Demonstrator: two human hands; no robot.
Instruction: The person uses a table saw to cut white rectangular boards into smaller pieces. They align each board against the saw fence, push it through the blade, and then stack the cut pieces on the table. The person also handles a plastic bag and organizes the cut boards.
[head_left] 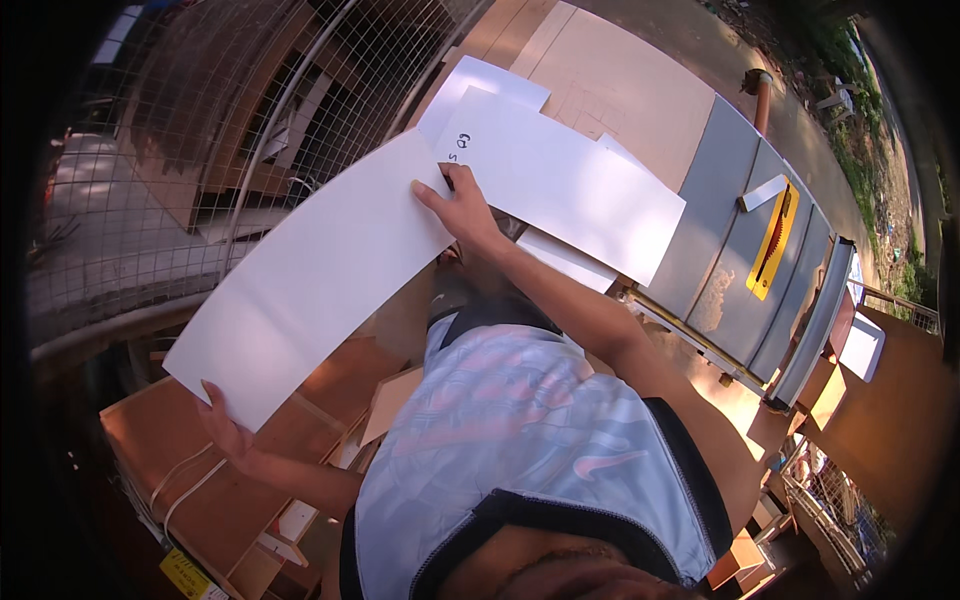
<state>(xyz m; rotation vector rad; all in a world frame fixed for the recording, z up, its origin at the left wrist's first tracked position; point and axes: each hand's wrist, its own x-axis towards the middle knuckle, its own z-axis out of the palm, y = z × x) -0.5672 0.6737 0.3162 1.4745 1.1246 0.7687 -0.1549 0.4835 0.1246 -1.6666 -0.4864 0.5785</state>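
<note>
A long white board (310, 270) slants across the left side, held up by both my hands. My left hand (228, 425) grips its lower near end, with the thumb on top and the fingers hidden under the edge. At the other end my right hand (460, 205) is closed on the board's right edge, thumb on the white face. Just beyond it, another white panel (570, 180) with dark handwritten marks lies on the work table, partly over further white sheets (485, 85).
To the right stands a grey table saw (720, 260) with a yellow insert (773, 240) around its blade and a metal fence (812, 325). A wire mesh fence (290, 110) runs along the left. Brown wooden boxes (190, 430) sit low at the left, with a white cable (185, 480) over them.
</note>
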